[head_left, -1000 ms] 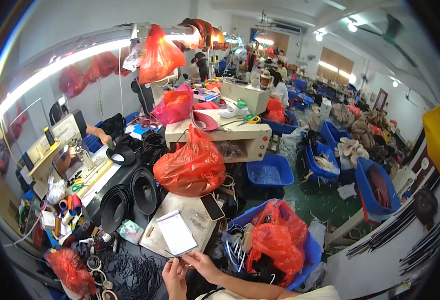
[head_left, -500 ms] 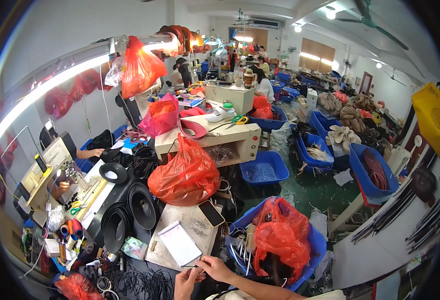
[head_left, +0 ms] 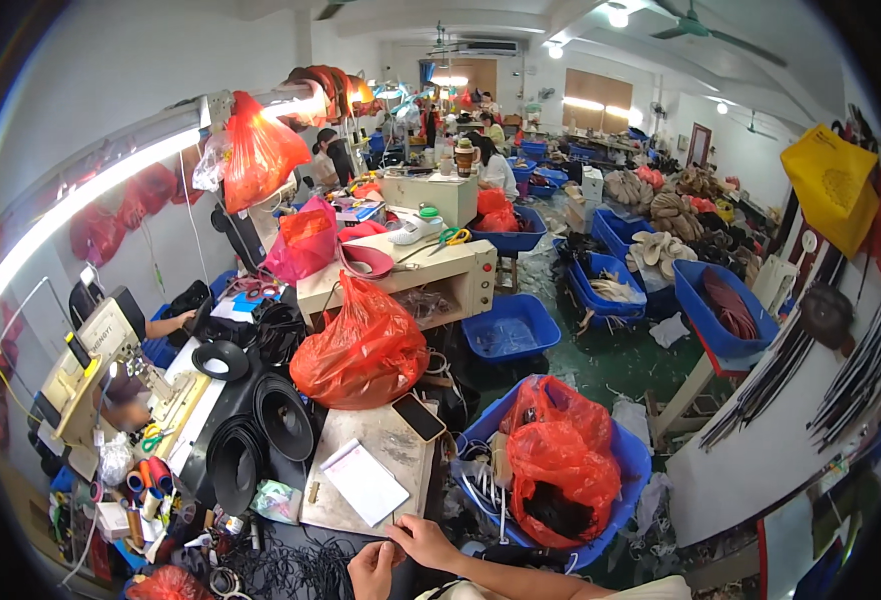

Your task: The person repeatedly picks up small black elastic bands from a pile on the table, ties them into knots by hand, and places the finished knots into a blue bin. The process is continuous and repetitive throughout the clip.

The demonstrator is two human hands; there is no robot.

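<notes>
My two hands are close together at the bottom centre, just past the near edge of a worn board. My left hand (head_left: 372, 570) is closed with thumb and fingers pinched. Beside it my right hand (head_left: 427, 544) is also closed, its fingertips almost meeting the left ones. Between them shows a bit of a thin dark strip, mostly hidden by the fingers. A white notepad (head_left: 365, 484) lies on the board (head_left: 338, 427) just beyond my hands, with a black phone (head_left: 419, 417) at its far right. Left of my hands spreads a tangle of thin black cords (head_left: 296, 562).
A knotted red plastic bag (head_left: 361, 350) sits behind the notepad. At right stands a blue bin (head_left: 638, 490) holding red bags. Coiled black strips (head_left: 235, 462) lie on the left, near a sewing machine (head_left: 96, 345) and another person's hand. Thread spools (head_left: 151, 475) stand at lower left.
The view has shifted slightly, so the background sits a little further left. My hands stay together in nearly the same place, and less of the thin dark strip shows between them.
</notes>
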